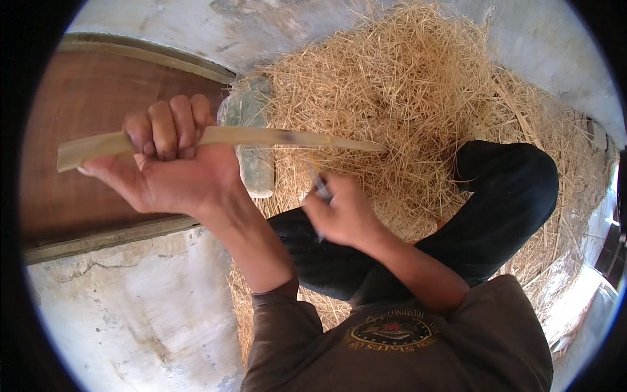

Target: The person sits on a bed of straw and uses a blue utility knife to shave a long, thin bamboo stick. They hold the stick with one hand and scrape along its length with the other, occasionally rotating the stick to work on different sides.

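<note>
My left hand [176,147] is raised at the left, palm up, with its fingers curled over a long, flat, pale strip [268,136] that looks like split bamboo. The thumb stretches along the strip's wider left end. From there the strip runs level to the right, thinning to a tip above the straw, with a dark mark partway along. Below its middle, apart from it, my right hand [349,209] is closed round a slim tool with a dark handle [322,189], which looks like a small knife. Motion blurs the tool, so its blade is unclear.
Dry straw [372,78] is heaped ahead and spreads around my crossed legs [503,189] in dark trousers. A worn greenish, log-like piece [256,166] lies behind my left wrist. A brown wooden door [85,202] stands at the left, between stained pale walls [144,307].
</note>
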`<control>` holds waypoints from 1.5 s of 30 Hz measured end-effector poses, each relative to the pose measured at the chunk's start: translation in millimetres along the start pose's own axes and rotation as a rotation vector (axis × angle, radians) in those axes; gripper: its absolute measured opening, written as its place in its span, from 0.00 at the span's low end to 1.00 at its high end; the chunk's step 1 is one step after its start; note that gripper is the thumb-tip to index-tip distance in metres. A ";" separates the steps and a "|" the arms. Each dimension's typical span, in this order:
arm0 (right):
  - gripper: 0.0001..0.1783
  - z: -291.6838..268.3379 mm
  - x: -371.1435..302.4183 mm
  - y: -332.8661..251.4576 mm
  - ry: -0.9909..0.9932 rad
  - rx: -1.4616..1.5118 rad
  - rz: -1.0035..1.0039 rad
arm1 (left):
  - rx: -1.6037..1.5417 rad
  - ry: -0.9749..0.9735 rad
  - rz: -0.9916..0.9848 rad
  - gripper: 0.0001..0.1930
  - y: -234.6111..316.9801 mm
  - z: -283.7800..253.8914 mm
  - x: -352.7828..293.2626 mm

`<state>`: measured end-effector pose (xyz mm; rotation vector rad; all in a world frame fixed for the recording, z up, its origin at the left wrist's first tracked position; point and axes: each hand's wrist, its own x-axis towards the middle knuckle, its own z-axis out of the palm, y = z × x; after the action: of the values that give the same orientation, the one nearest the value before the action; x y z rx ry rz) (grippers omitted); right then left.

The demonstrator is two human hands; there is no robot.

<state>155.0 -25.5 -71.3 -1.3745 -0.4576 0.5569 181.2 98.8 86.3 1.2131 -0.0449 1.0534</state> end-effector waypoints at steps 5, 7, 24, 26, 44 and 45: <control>0.13 2.7 2.9 75.0 0.034 -0.012 0.230 | 0.097 0.125 0.051 0.31 0.3 11.2 -5.4; 0.11 -6.1 4.6 49.8 0.020 -0.068 0.128 | 0.092 0.179 0.073 0.31 -1.6 7.8 -2.0; 0.07 14.1 -4.8 25.0 0.188 -0.007 -0.128 | 0.049 0.168 0.081 0.30 -8.8 20.6 -2.5; 0.12 8.3 -4.3 78.7 0.149 -0.054 0.173 | 0.136 0.268 0.151 0.29 -3.4 15.6 -0.8; 0.08 12.3 9.7 -14.3 -0.006 0.030 -0.048 | 0.182 0.332 0.193 0.27 -20.2 11.8 4.2; 0.08 17.8 8.4 21.6 0.124 -0.039 -0.179 | 0.143 0.299 0.165 0.27 -18.5 9.1 3.8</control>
<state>148.5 -4.2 -90.2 -1.3802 -0.4870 0.3163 200.2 94.8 78.5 1.1820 0.1669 1.3930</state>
